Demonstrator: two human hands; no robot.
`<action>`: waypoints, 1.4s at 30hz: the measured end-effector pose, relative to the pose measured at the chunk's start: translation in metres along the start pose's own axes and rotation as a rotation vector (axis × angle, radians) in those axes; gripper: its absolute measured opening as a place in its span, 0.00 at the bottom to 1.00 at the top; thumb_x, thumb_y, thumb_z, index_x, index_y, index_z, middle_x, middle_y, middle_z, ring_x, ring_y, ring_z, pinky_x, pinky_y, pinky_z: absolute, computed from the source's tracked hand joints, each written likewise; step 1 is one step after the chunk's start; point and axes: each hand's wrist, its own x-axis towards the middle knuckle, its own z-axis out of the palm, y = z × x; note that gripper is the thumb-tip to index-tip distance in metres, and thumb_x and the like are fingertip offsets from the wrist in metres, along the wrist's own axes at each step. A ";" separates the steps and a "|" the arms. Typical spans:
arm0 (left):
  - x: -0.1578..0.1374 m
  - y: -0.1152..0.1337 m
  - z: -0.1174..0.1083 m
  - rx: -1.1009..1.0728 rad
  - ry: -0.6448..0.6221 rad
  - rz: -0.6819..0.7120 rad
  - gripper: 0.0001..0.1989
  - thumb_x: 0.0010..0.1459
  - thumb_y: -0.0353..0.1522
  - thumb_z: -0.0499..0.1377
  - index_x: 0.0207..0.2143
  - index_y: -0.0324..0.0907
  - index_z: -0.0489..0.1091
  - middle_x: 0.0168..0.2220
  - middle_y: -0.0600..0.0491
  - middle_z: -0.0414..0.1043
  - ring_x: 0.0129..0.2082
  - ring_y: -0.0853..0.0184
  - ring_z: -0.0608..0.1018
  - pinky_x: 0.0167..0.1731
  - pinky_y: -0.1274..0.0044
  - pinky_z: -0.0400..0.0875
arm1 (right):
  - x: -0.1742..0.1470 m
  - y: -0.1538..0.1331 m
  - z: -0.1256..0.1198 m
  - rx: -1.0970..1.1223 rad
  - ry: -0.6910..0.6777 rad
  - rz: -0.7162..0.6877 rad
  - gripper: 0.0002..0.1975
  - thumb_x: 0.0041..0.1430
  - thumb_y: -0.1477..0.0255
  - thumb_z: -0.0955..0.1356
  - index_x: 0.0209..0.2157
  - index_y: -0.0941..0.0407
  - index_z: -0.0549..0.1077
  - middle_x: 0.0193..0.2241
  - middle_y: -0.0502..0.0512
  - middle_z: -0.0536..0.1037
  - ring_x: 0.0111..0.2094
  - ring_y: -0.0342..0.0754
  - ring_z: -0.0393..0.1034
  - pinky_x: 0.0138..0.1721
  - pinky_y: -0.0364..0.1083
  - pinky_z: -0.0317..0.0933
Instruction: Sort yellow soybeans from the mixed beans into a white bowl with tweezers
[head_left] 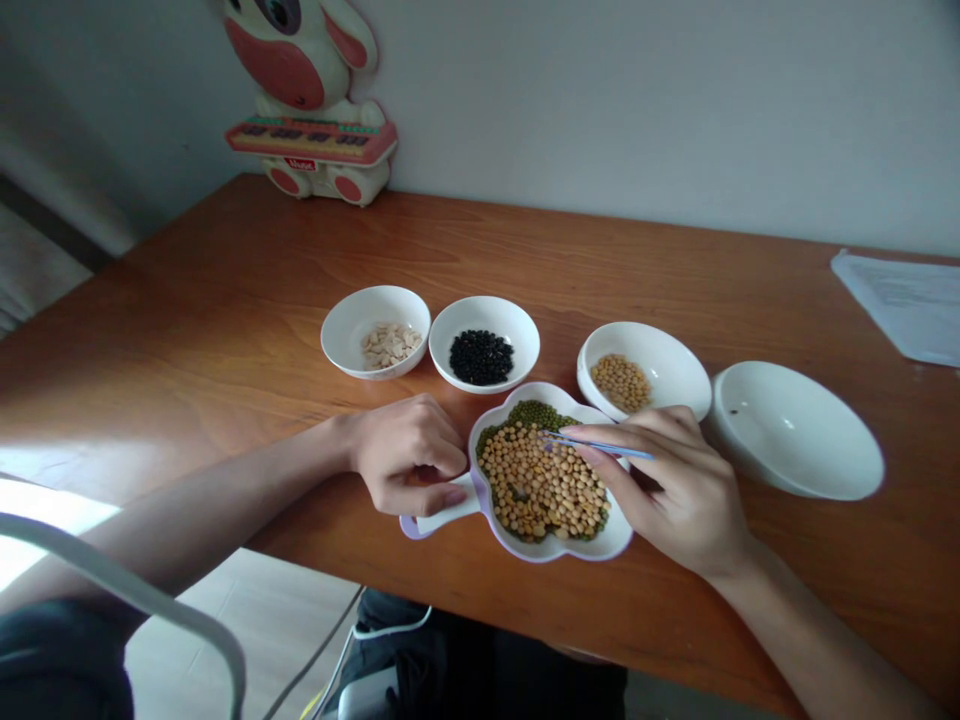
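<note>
- The one readable word was "Music", on a small red label [301, 165] below the keyboard of the cow-like toy [311, 70], against the wall.
- A sheet [900, 305] at the table's [487, 240] right carried faint lines, too blurred to read.
- The left hand [412, 455] was curled, thumb and fingers clamped on the handle of the scalloped tray [619, 537], near the table's front edge.
- The tray held yellow beans [551, 485] over smaller green beans [536, 413].
- The right hand [675, 490] was closed on blue tweezers [611, 447], tips over the yellow beans; whether they pinched one could not be told.
- Behind and beside the tray stood four white bowls, showing no readable mark: pale flat seeds [391, 346], black beans [481, 357], small yellowish beans [621, 382], and, rightmost, a dark speck [733, 411].
</note>
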 end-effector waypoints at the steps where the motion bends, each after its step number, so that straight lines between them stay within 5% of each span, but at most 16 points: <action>1: 0.000 0.000 0.000 -0.002 -0.002 -0.001 0.18 0.63 0.30 0.57 0.20 0.46 0.56 0.18 0.53 0.68 0.19 0.67 0.70 0.21 0.69 0.57 | 0.000 0.000 0.000 0.002 0.000 0.003 0.13 0.66 0.80 0.72 0.49 0.51 0.79 0.40 0.47 0.88 0.32 0.43 0.79 0.39 0.49 0.65; 27: 0.002 0.001 0.000 -0.019 0.014 0.009 0.18 0.62 0.30 0.57 0.20 0.46 0.57 0.18 0.54 0.67 0.18 0.67 0.71 0.20 0.69 0.58 | 0.000 0.001 -0.001 0.022 -0.014 0.007 0.21 0.63 0.81 0.73 0.54 0.47 0.79 0.41 0.46 0.88 0.30 0.43 0.78 0.38 0.49 0.65; 36: 0.001 0.000 0.001 -0.017 -0.001 -0.002 0.18 0.63 0.30 0.57 0.21 0.46 0.55 0.18 0.54 0.68 0.19 0.67 0.69 0.21 0.69 0.57 | 0.001 0.000 0.001 0.012 0.008 -0.006 0.14 0.66 0.80 0.72 0.49 0.51 0.80 0.39 0.48 0.88 0.29 0.43 0.77 0.37 0.49 0.65; 42: 0.002 0.000 0.001 -0.017 0.017 0.009 0.18 0.62 0.30 0.57 0.21 0.46 0.54 0.18 0.54 0.67 0.18 0.67 0.69 0.20 0.69 0.56 | -0.005 0.004 -0.009 0.000 0.152 0.042 0.27 0.60 0.84 0.73 0.56 0.45 0.78 0.39 0.47 0.88 0.29 0.47 0.77 0.35 0.50 0.68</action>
